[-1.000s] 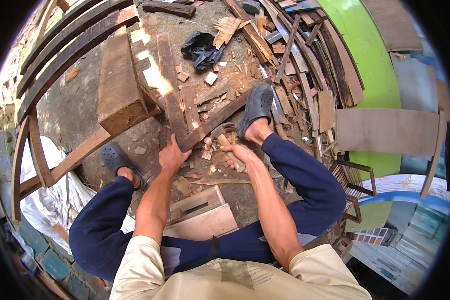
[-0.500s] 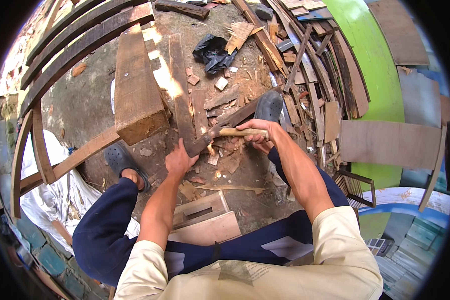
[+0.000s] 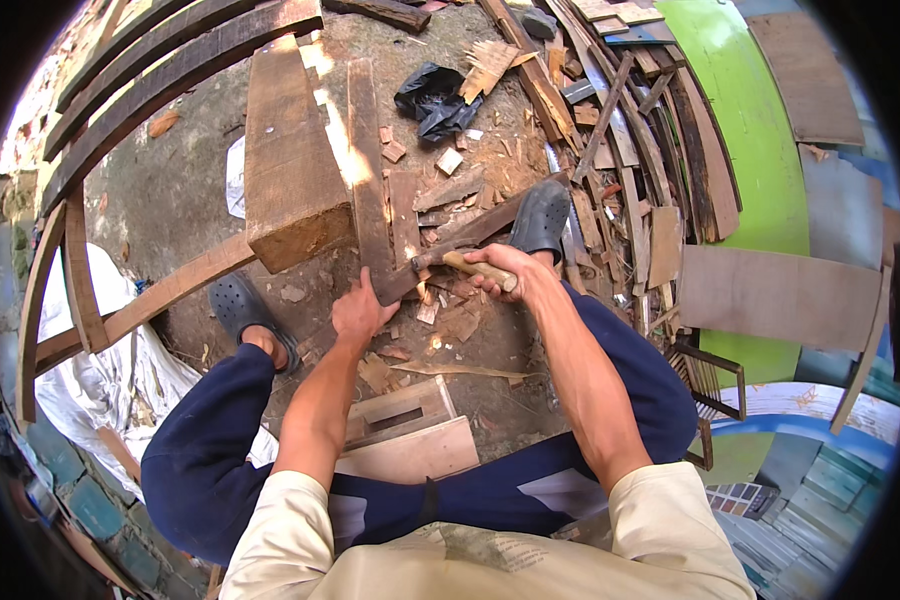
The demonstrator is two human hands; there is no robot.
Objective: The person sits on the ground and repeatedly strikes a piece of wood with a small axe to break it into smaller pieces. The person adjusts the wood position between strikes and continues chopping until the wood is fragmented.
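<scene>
Seated on a low wooden stool, the person works a narrow wooden slat that lies flat on the ground beside a thick timber block.

Change since half a second ago: the right hand has come down and in toward the slat's near end; a second ago it sat lower, close to the left. Reads as one stroke in a run of chopping strokes.

Right hand: fingers wrapped fully around the pale handle of a hatchet, whose dark head meets the slat's near end.

Left hand: pressed on the slat's near end, just short of the tool head; whether the fingers curl under, I cannot tell.

Wood chips lie scattered by that end.
</scene>
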